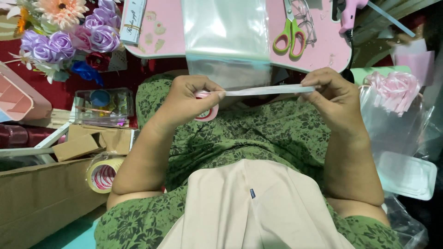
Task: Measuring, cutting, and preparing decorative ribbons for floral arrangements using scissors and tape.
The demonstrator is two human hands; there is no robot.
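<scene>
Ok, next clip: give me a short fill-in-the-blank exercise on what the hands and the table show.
1. The left hand holds a small roll of ____.
2. The right hand pinches the strip's free ____.
3. The scissors on the pink table have ____ handles.

Missing words: tape; end; green

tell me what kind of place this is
Probably a home craft corner for making gifts or bouquets. Artificial flowers stand beside a small pink table bearing scissors and a glue gun, while the left hand and right hand stretch a strip of tape.
</scene>
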